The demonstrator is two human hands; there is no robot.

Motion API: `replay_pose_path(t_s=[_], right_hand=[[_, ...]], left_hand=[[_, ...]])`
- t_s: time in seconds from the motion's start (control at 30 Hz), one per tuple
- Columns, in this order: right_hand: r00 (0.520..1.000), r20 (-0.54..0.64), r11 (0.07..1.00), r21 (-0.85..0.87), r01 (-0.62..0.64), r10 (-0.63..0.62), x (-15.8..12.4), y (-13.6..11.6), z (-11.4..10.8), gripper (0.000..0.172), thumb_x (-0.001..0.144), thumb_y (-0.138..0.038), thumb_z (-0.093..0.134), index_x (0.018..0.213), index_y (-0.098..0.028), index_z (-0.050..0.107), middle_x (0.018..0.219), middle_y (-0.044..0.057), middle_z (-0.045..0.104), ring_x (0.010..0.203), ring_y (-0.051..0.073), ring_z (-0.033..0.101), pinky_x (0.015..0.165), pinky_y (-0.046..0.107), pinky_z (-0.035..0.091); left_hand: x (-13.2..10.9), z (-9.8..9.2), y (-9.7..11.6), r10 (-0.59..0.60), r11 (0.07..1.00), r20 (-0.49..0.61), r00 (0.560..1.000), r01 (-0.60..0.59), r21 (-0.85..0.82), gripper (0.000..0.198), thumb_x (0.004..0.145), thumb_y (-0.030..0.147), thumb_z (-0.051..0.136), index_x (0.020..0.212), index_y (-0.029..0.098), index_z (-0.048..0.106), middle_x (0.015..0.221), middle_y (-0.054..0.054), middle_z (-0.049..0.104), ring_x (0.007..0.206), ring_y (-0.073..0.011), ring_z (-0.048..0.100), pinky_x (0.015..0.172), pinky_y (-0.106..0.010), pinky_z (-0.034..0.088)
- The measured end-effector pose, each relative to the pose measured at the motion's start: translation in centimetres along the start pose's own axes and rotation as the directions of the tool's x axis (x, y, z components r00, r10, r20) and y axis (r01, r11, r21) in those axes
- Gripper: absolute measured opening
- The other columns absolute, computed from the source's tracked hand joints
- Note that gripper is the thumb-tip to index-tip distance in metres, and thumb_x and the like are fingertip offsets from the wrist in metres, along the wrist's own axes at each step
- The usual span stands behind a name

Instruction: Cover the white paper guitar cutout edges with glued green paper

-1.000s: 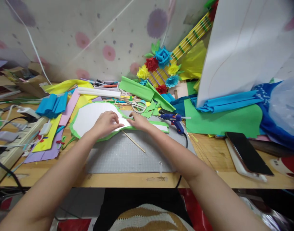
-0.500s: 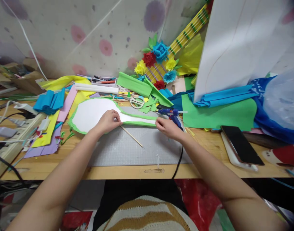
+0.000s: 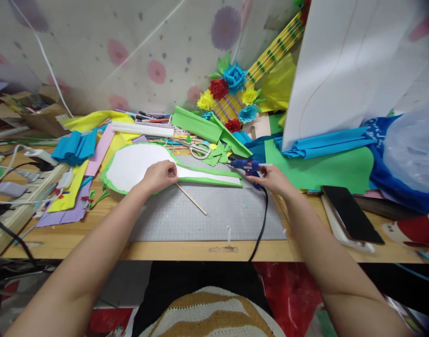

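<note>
A white, guitar-shaped board (image 3: 137, 164) edged with green paper lies on a grey cutting mat (image 3: 214, 222), its narrow neck pointing right. My left hand (image 3: 160, 175) is closed on the lower edge where the body meets the neck. A thin wooden stick (image 3: 191, 200) sticks out from under that hand, slanting over the mat. Beyond the neck's end, my right hand (image 3: 275, 180) has its fingers closed around the blue glue gun (image 3: 245, 164), whose nozzle points left. The black cord (image 3: 262, 224) runs from the gun over the mat's front edge.
Scissors (image 3: 200, 150) and green paper scraps (image 3: 218, 153) lie behind the neck. A flower-covered yellow paper guitar (image 3: 232, 100) leans on the wall, a white board (image 3: 320, 75) beside it. At right are a phone (image 3: 351, 213) and a red-and-white cup (image 3: 413, 229); at left, a power strip (image 3: 25, 208).
My right hand has let go of the neck's end and moved right onto the glue gun. My left hand stays at the same spot on the board.
</note>
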State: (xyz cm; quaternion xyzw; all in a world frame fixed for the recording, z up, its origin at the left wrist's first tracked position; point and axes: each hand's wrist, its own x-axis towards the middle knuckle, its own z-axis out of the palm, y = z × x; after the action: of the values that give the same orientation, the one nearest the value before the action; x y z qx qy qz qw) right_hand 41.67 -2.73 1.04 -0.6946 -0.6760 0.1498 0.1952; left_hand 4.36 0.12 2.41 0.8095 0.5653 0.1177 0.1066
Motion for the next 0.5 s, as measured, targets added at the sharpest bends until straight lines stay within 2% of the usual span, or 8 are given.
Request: replay_pose_path(t_s=[0.1,0.17,0.23,0.3,0.4,0.47,0.5], right_hand=[[0.995,0.023,0.995,0.004,-0.1,0.1,0.7,-0.8,1.7,0.041,0.068,-0.056,0.061,0.081,-0.017,0.064,0.084,0.011,0.066,0.08,0.025,0.061,0.066,0.032,0.045],[0.986,-0.02,0.986,0.018,-0.166,0.166,0.9,-1.1,2.4,0.04,0.071,-0.053,0.061,0.084,-0.015,0.065,0.088,0.013,0.068,0.086,0.027,0.062,0.07,0.033,0.046],[0.977,-0.064,0.976,0.097,-0.195,0.202,1.1,-1.3,2.5,0.038,0.073,-0.048,0.06,0.089,-0.014,0.065,0.087,0.013,0.068,0.082,0.025,0.063,0.068,0.032,0.046],[0.975,-0.071,0.952,0.241,-0.19,0.213,1.2,-1.7,2.0,0.038,0.075,-0.047,0.059,0.092,-0.014,0.063,0.081,0.011,0.068,0.068,0.02,0.062,0.061,0.031,0.047],[0.99,-0.017,0.882,0.458,-0.116,0.14,1.6,-3.8,0.7,0.041,0.075,-0.052,0.058,0.089,-0.014,0.062,0.071,0.006,0.064,0.05,0.012,0.053,0.05,0.026,0.043],[0.994,0.108,0.844,0.534,-0.06,0.002,1.8,-6.1,0.0,0.04,0.075,-0.054,0.059,0.081,-0.014,0.062,0.064,0.004,0.061,0.048,0.01,0.049,0.045,0.023,0.04],[0.973,0.214,0.833,0.551,-0.05,-0.083,2.0,-7.5,-0.1,0.04,0.074,-0.053,0.06,0.078,-0.014,0.062,0.063,0.004,0.06,0.047,0.009,0.048,0.044,0.022,0.039]], left_hand=[[-0.1,0.1,-0.1,-0.015,1.0,-0.01,1.0,0.015,-0.02,0.013,0.069,0.034,0.057,0.075,0.023,0.055,0.086,0.0,0.063,0.083,-0.0202,0.058,0.065,-0.03,0.04],[-0.2,0.3,-0.4,-0.03,0.996,-0.023,0.999,0.028,-0.084,0.019,0.068,0.035,0.059,0.08,0.023,0.052,0.086,0.0,0.063,0.082,-0.0197,0.058,0.065,-0.029,0.04],[-0.4,0.5,-0.8,-0.003,0.988,-0.047,0.999,-0.004,-0.152,0.027,0.066,0.037,0.063,0.083,0.022,0.049,0.086,0.0,0.061,0.081,-0.0191,0.057,0.067,-0.029,0.041],[-0.5,0.8,-1.1,0.052,0.982,-0.077,0.996,-0.065,-0.177,0.033,0.063,0.039,0.066,0.083,0.021,0.047,0.086,-0.001,0.059,0.081,-0.0193,0.055,0.07,-0.03,0.041],[-0.7,1.2,-1.3,0.076,0.982,-0.101,0.992,-0.092,-0.165,0.035,0.061,0.035,0.069,0.083,0.021,0.045,0.085,-0.002,0.057,0.081,-0.02,0.054,0.072,-0.031,0.041],[-0.7,1.3,-1.2,0.063,0.983,-0.107,0.992,-0.08,-0.166,0.033,0.062,0.032,0.068,0.083,0.021,0.044,0.084,-0.002,0.057,0.08,-0.0199,0.053,0.072,-0.032,0.041],[-0.7,1.3,-1.2,0.061,0.983,-0.111,0.992,-0.078,-0.164,0.033,0.062,0.03,0.068,0.082,0.021,0.044,0.084,-0.002,0.057,0.08,-0.0199,0.053,0.073,-0.032,0.041]])
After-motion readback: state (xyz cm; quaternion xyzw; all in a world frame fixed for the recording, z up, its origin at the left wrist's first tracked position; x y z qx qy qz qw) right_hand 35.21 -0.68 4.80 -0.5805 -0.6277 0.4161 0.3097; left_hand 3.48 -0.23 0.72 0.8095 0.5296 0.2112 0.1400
